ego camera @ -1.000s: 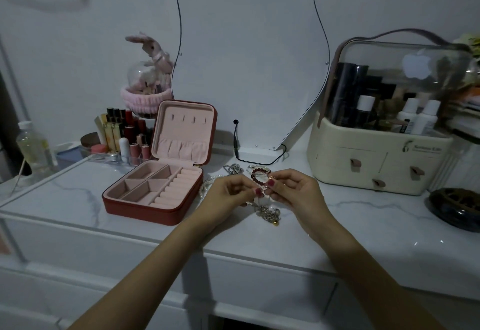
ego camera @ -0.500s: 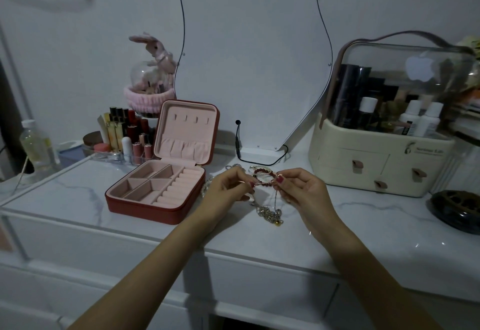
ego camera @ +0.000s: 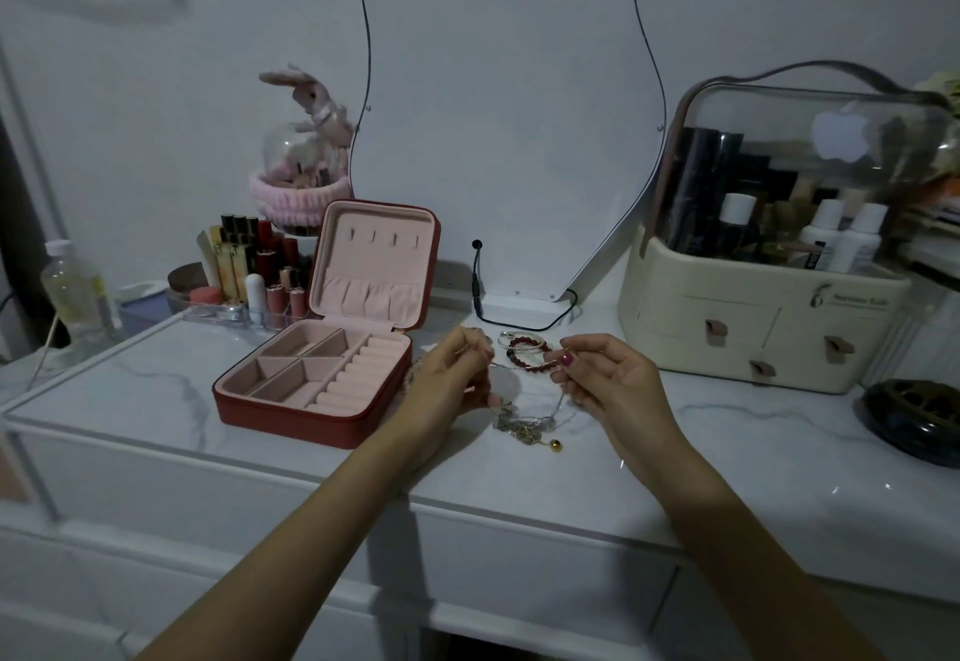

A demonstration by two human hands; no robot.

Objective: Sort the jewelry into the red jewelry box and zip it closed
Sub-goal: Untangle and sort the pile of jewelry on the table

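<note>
The red jewelry box (ego camera: 291,413) lies open on the white marble top, its pink lid upright and its compartments bare. Right of it, my left hand (ego camera: 457,374) and my right hand (ego camera: 608,379) each pinch an end of a thin silver chain (ego camera: 506,374) stretched between them. Its lower part hangs into a tangled pile of chains (ego camera: 524,424) with a gold bead on the table. A dark red bead bracelet (ego camera: 530,361) and a silver bangle (ego camera: 522,339) lie just behind the hands.
A cream cosmetics organiser (ego camera: 763,317) with a clear dome stands at the right, a dark round dish (ego camera: 914,416) beyond it. Lipsticks (ego camera: 260,270) and a bottle (ego camera: 72,286) crowd the back left. A wavy mirror (ego camera: 504,114) with its cable leans at the back.
My hands have moved apart, left going left and right going right, drawing the thin chain out between them above the pile.
</note>
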